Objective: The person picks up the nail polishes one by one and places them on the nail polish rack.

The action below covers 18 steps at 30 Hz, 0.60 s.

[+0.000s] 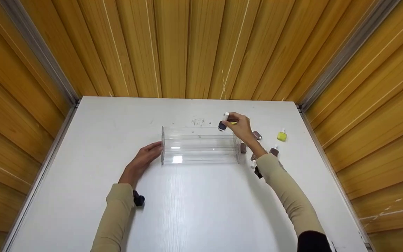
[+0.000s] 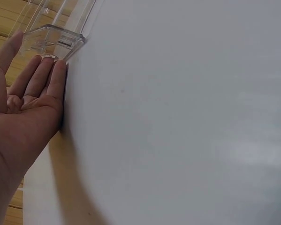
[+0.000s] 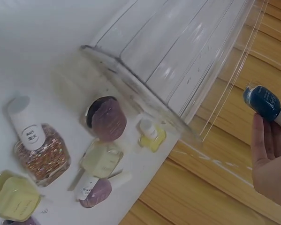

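Bottles point(image 3: 109, 119) strewn at the right end of the clear rack point(image 1: 201, 143) are partly hidden by the right forearm in the head view; in the right wrist view, a dark one at the lower left corner is cut off by the border. A scrap of yellow shows by the right fingers in the head view, too covered to make out fully. The rack is see-through, so its tiers are hard to tell apart, and the left wrist view catches just one end of it.

The left hand point(image 1: 147, 155) reaches in from the side, fingers extended and tips against the rack's left end panel, thumb held apart; it grasps nothing. The right hand point(image 1: 240, 126) is bent at the wrist, thumb and fingers pinching a dark blue bottle point(image 1: 222, 126) above the rack's far edge, towards its right end.

That bottle has a rounded glass body with pale lettering and a white cap, tilted with the cap uppermost. Among the others on the white table point(image 1: 201, 210) are a glitter-filled bottle point(image 3: 44, 154) and yellow ones.
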Available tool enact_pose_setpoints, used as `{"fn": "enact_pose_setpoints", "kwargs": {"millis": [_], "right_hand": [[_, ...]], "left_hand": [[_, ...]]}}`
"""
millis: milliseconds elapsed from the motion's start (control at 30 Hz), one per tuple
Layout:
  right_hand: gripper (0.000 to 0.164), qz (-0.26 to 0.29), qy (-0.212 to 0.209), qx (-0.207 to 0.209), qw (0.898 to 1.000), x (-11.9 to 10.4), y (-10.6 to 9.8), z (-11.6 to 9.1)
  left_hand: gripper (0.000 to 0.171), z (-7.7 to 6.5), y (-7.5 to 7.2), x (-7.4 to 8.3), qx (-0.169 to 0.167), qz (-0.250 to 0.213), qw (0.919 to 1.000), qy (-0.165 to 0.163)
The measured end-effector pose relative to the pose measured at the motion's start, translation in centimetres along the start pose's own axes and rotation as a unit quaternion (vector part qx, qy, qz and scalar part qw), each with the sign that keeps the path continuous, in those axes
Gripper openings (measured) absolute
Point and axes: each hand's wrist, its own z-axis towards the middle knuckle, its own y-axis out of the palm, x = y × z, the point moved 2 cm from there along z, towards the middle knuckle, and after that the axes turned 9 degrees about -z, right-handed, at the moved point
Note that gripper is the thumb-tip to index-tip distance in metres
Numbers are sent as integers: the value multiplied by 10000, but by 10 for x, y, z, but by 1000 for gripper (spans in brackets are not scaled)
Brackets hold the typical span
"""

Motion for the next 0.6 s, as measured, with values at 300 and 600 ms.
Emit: {"fn": "enact_pose_setpoints", "kwargs": {"millis": [300, 600], "right_hand": [[28, 247, -161, -222, 9993, -16, 41, 2], [26, 645, -359, -358, 9966, -31, 77, 3]], "left_hand": [[59, 3, 0, 0, -16, 41, 10000, -2], [59, 2, -1, 0, -96, -14, 9999, 33]]}}
